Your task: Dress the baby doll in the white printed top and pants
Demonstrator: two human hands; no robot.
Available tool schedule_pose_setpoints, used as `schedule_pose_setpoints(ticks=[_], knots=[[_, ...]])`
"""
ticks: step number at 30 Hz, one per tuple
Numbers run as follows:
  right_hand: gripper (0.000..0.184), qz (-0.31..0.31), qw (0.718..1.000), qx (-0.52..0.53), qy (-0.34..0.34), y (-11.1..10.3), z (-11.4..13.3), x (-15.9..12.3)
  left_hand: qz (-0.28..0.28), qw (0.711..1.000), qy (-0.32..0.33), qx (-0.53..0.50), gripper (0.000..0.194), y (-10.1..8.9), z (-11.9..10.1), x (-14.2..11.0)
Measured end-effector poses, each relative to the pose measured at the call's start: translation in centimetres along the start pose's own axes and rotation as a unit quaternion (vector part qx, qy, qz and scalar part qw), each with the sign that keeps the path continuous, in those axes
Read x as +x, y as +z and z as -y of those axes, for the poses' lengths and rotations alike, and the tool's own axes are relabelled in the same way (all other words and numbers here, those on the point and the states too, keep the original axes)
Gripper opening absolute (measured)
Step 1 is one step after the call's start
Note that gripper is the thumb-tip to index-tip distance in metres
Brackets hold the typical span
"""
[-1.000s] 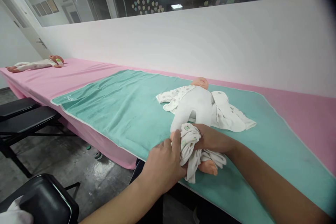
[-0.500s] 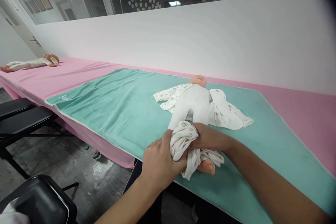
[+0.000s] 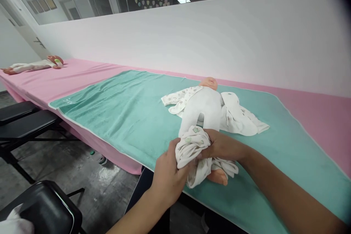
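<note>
A baby doll (image 3: pixel 201 104) with a white cloth body lies on its back, its head toward the wall. Around its feet, patterned white baby pants (image 3: pixel 192 144) are bunched up. My left hand (image 3: pixel 170 173) is closed on the left side of the bunched cloth. My right hand (image 3: pixel 219 144) grips the same cloth from the right, its fingertips partly hidden in the folds. One doll foot (image 3: pixel 218 176) pokes out below the fabric; the other is covered. A patterned baby shirt (image 3: pixel 238 115) lies spread beneath the doll's upper body, its sleeves out to both sides.
The doll rests on a green towel (image 3: pixel 123 106) over a pink-covered table (image 3: pixel 90 66). Another doll (image 3: pixel 33 65) lies at the far left end. Black chairs (image 3: pixel 41 208) stand along the left, one with something white on it. A white wall (image 3: pixel 178 40) runs behind.
My left hand has shifted slightly, and the folds of the bunched cloth between my hands have opened a little to the left. The view has moved slightly too.
</note>
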State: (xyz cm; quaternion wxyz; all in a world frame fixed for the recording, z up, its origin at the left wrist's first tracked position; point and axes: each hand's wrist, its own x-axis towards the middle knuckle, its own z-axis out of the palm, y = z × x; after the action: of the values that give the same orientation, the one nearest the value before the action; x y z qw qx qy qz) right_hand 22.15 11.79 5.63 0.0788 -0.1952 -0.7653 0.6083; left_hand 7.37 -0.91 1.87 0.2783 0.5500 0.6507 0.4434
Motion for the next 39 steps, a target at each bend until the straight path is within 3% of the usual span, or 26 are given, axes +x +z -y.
schedule_pose_setpoints(ticks=[8,15,20,25,30,33,39], knots=[[0.039,-0.042,0.998,0.048,0.02,0.5,-0.1,0.3,-0.036,0.986,0.0,-0.164,0.031,-0.2,-0.2,0.4],[0.044,-0.096,0.995,0.01,0.037,1.1,0.6,0.5,-0.044,0.986,0.003,-0.158,0.032,-0.2,-0.1,0.4],[0.044,-0.076,0.997,0.026,0.016,1.1,0.4,0.3,-0.054,0.992,0.011,-0.112,0.03,-0.1,0.6,0.4],[0.045,-0.057,0.995,0.084,0.012,0.9,0.0,0.3,-0.052,0.993,-0.036,-0.103,0.027,-0.1,0.8,0.7],[0.046,-0.049,0.993,0.104,0.002,1.1,-0.3,0.4,-0.033,0.976,-0.099,-0.191,0.024,-0.5,0.0,1.2],[0.047,-0.069,0.994,0.088,-0.002,1.2,-0.4,0.4,-0.028,0.961,-0.122,-0.247,0.024,-0.9,-0.7,1.3],[0.042,-0.103,0.994,0.026,0.016,1.4,0.0,0.2,-0.019,0.958,-0.13,-0.255,0.021,-1.6,-1.7,0.8]])
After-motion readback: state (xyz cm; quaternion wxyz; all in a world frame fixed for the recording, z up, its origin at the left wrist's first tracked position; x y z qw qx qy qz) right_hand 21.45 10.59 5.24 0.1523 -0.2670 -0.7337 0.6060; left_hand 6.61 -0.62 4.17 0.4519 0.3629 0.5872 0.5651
